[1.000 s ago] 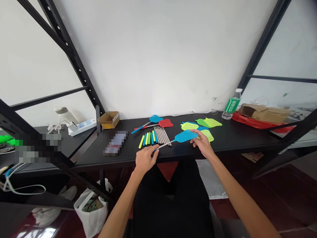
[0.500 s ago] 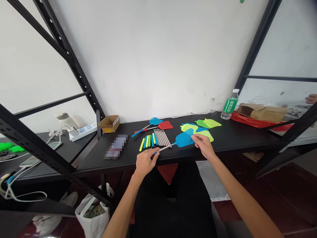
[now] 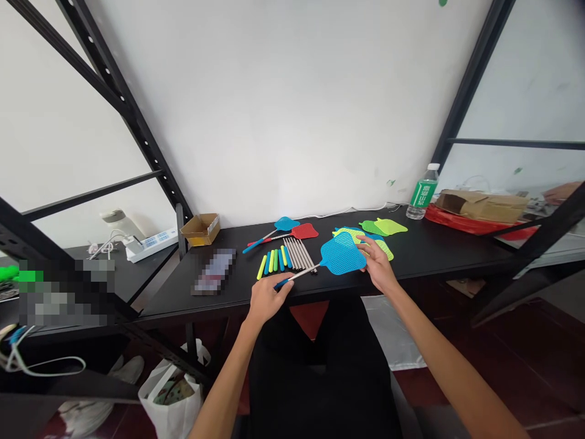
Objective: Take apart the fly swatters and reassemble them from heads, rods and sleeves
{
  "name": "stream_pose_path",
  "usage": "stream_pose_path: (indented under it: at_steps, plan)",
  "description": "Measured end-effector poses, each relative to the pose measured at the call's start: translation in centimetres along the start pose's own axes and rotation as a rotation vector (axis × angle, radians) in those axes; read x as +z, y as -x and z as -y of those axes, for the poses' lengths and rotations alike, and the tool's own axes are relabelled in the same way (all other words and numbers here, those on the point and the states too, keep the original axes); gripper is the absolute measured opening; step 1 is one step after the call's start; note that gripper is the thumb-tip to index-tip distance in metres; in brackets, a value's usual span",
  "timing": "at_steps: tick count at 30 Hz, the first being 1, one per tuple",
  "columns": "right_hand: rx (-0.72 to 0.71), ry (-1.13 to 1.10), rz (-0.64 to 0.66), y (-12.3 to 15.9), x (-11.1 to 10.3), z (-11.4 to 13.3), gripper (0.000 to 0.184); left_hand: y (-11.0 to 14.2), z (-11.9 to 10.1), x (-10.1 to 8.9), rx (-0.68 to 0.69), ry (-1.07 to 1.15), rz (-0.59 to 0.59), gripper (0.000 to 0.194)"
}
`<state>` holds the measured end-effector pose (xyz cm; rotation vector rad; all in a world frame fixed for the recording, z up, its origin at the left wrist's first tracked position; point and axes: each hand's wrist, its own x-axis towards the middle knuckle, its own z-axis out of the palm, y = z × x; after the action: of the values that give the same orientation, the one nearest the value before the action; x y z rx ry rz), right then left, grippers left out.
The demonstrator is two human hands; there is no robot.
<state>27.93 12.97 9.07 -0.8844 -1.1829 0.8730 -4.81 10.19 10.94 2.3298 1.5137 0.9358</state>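
Holding a blue swatter (image 3: pixel 340 255) by the table's near edge (image 3: pixel 171 297): left grip (image 3: pixel 269 296) closed round its handle (image 3: pixel 283 283), right grip (image 3: pixel 378 263) pinching its head (image 3: pixel 351 259); uneven pulling could bend the shaft (image 3: pixel 305 272).

Blue fly swatter (image 3: pixel 333 260): perforated paddle (image 3: pixel 340 255), silvery rod (image 3: pixel 305 272), blue handle (image 3: pixel 282 283) joined; held aslant near front edge of worktop (image 3: pixel 439 250), paddle rightward.

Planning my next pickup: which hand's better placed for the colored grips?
Probably the left hand: nearer the grips, though gripping the blue swatter's handle; the right hand is by the swatter's head.
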Motion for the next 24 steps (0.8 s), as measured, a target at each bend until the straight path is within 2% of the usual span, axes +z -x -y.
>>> stream_pose_path:
  at_steps: [5, 10, 16, 20, 24]
  plan:
    - [-0.110, 0.029, 0.033, 0.05, -0.02, -0.53, 0.029, -0.05, 0.01, 0.02, -0.017, -0.008, 0.007, 0.034]
    - [-0.081, 0.094, 0.036, 0.01, -0.41, -0.97, 0.028, -0.03, -0.13, -0.02, -0.017, -0.025, 0.003, 0.035]
    - [-0.113, 0.086, 0.006, 0.28, -0.07, -0.06, 0.020, -0.01, -0.33, -0.17, -0.006, -0.034, 0.007, 0.037]
    - [-0.065, 0.058, -0.018, 0.10, 0.07, -0.29, 0.023, 0.00, -0.36, -0.26, -0.006, -0.046, 0.013, 0.037]
    - [0.028, -0.013, -0.079, -0.17, -0.03, -0.77, 0.034, 0.05, -0.31, -0.32, -0.005, -0.040, 0.016, 0.037]
